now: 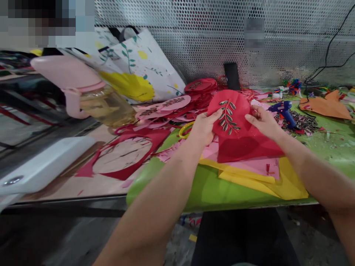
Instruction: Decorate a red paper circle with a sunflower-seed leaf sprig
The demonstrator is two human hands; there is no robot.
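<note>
A round red cutout [215, 105], felt or paper, is raised above the table, with a leafy sprig of dark striped seeds [229, 117] on its face. My left hand [203, 127] grips its left edge, thumb across the front. At the opposite edge, my right hand [262, 120] has its fingers curled, with the thumb over the red material. Beneath them lie a red sheet [246, 147], a pink sheet [249, 164] and yellow sheets [294, 181]. A blue glue gun [287, 111] rests right of my right hand by a heap of seeds [306, 123].
More decorated round pieces [177, 101] are piled left of my hands. A pink-lidded bottle [102, 103], a patterned bag [149, 59] and a red sheet with a round hole [119, 173] occupy the left. A phone [232, 75] leans against the perforated metal panel [194, 33]. Black cable [327, 55] hangs right.
</note>
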